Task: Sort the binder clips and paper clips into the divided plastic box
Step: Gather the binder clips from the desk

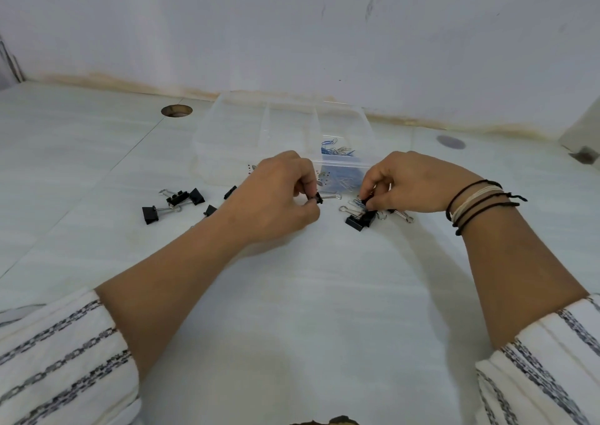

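A clear divided plastic box stands at the back of the white surface. Blue and silver paper clips lie in its right compartment. My left hand pinches a small black binder clip just in front of the box. My right hand pinches another small black binder clip above a little heap of binder clips and paper clips. More black binder clips lie scattered to the left of my left hand.
A round hole is in the surface at the back left, and a grey round mark at the back right. A white wall rises right behind the box. Cord bracelets circle my right wrist.
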Tool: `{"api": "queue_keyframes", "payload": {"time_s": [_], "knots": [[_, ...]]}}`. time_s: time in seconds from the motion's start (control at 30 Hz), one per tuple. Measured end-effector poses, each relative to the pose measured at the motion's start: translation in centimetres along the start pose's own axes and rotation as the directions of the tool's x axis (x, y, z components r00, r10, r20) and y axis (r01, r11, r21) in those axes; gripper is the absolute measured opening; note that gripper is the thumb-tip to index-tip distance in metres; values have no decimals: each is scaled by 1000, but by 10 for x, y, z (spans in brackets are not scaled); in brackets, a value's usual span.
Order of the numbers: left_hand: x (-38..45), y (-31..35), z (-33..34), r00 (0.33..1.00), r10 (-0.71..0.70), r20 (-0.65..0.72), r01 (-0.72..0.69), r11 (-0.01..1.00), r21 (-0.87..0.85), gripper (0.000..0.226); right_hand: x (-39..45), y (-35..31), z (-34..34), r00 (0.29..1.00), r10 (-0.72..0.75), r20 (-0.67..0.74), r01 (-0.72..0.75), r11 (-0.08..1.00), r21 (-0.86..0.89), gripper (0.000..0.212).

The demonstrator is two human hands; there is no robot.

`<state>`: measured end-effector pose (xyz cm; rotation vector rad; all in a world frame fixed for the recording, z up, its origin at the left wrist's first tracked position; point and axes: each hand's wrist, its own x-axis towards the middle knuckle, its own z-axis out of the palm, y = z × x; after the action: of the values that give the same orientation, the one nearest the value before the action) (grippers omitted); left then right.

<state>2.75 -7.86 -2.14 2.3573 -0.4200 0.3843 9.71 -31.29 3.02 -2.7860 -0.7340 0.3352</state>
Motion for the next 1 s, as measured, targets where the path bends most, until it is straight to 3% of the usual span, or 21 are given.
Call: {"api": "queue_keyframes", "payload": {"time_s": [0.1,0.33,0.6,0.7,1.0], "knots": [[-1,-3,0,999,-46,17,46,998,39,10,-3,-4,0,996,-15,89,12,999,38,7],[-2,-6,4,997,-69,26,66,992,109,9,0,-5,2,999,-4,-46,2,999,-44,5],[-3,-11,8,995,-34,98,14,982,190,8,4,-15,8,999,-13,-37,8,990,-141,10],[-3,-11,8,995,-32,96,12,979,202,8,4,-16,9,999,-25,-41,19,990,-139,3],[-3,-13,7,995,-21,102,-1,979,206,9,-2,-8,-2,999,-10,-42,6,995,-103,8]]}}
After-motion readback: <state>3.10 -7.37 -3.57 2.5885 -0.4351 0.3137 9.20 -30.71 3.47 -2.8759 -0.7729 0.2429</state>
